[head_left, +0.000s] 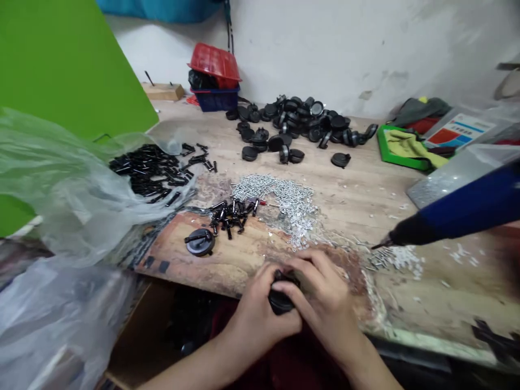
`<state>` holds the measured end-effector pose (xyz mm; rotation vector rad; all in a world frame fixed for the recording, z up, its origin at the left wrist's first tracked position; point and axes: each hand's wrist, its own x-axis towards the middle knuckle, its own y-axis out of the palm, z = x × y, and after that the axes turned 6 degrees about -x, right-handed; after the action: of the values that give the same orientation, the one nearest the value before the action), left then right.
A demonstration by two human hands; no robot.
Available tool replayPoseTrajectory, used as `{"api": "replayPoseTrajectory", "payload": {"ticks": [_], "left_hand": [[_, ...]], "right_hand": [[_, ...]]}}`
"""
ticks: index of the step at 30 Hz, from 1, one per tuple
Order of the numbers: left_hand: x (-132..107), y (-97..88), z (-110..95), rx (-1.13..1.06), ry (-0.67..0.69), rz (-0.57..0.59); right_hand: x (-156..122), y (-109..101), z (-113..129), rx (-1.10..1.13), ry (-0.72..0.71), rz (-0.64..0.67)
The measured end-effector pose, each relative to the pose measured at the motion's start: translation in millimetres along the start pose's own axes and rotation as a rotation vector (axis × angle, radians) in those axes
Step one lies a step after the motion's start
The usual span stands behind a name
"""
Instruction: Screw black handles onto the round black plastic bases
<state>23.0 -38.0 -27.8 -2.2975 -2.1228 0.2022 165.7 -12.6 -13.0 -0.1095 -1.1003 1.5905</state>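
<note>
The left hand (254, 317) and right hand (320, 298) are together, clamped on a black caster wheel (280, 299) between them, at the near edge of the bench (365, 184), with silver screws (276, 197) just ahead.

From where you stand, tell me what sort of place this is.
Probably a small assembly workbench: a heap of black castor wheels, a spread of loose screws, and a blue electric screwdriver.

The left hand (255, 319) and right hand (320, 303) mostly hide a round black plastic piece (280, 302); a blue electric screwdriver (463, 208) runs off-picture.
</note>
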Motion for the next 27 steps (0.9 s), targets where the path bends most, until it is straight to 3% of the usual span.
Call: {"api": "replayPoseTrajectory", "payload": {"ticks": [2,5,8,12,14,16,19,21,24,27], "left_hand": [[-2,-4.2,-1,0.105,0.1,-0.011],[-6,-19.2,-3,0.159,0.165,-0.024],[-13,-47.9,-1,0.163,0.179,-0.13],[-29,-99.7,12,0.089,-0.022,-0.439],[-37,-121.7,22,-0.053,-0.141,-0.568],[-44,-136.9,31,-0.227,-0.173,-0.634],[-53,-149.7,39,-0.45,-0.168,-0.651],[-61,-157.6,43,-0.489,-0.212,-0.645],[-83,-175.5,58,-0.265,-0.262,-0.648],[-111,-196.1,84,0.031,-0.308,-0.519]], "right_hand": [[9,13,4,0.046,-0.008,0.108],[18,26,10,0.11,-0.047,0.085],[34,40,20,0.204,-0.087,0.114],[70,77,39,0.153,-0.19,0.228],[87,103,50,-0.022,-0.251,0.329],[100,127,60,-0.231,-0.296,0.402],[106,151,72,-0.378,-0.342,0.435],[103,155,79,-0.37,-0.371,0.429],[89,151,93,-0.34,-0.438,0.425],[66,157,112,-0.293,-0.481,0.492]]}}
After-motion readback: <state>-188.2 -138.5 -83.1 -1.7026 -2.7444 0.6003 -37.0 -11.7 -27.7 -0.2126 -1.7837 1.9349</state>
